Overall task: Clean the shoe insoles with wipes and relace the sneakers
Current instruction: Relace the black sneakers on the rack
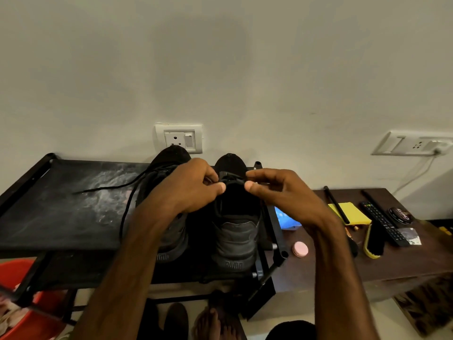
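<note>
1. Black shoe rack (pixel 61 212), dusty fabric top, running beneath both hands and out past the left one.
2. Brown table (pixel 343 271), beyond the right hand, butting against the rack.
3. Red bucket (pixel 17 273), low, far outside the left forearm.
4. Right sneaker (pixel 235 231), black, heel toward the person, directly under the gap between the hands.
5. Left sneaker (pixel 176 231), black, beneath the left wrist; its loose lace (pixel 105 188) trails outward over the rack.
6. Left hand (pixel 188 187), thumb and forefinger pinching the lace (pixel 231 176) over the right sneaker's tongue, other fingers curled.
7. Right hand (pixel 284 195), pinching the same lace from the opposite side, thumb tips nearly meeting.
8. Outside the right wrist, on the table: yellow cloth (pixel 355 212), remote (pixel 382 223), shoe brush (pixel 373 241), blue packet (pixel 284 219), polish tin (pixel 400 215), pink disc (pixel 300 249).
</note>
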A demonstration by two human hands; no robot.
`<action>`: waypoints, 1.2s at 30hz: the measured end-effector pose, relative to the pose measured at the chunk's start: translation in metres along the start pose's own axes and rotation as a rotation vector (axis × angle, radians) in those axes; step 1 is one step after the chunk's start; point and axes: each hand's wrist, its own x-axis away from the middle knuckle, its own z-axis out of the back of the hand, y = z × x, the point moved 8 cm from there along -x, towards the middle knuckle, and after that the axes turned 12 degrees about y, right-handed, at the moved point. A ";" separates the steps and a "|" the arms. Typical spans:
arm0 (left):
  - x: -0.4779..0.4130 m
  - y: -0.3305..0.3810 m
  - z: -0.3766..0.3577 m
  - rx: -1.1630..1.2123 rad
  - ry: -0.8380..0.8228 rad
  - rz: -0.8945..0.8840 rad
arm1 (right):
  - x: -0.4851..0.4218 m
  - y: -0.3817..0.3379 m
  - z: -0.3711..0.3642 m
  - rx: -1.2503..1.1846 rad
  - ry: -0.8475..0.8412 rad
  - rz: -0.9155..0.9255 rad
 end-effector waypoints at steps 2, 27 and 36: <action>-0.001 -0.004 0.007 0.059 0.045 0.024 | 0.000 0.001 0.009 -0.047 0.050 0.001; -0.007 -0.007 -0.005 0.073 0.173 0.081 | -0.007 0.016 0.012 -0.102 0.223 -0.062; -0.009 -0.004 -0.006 0.080 0.183 0.097 | -0.004 0.016 0.013 -0.127 0.240 -0.120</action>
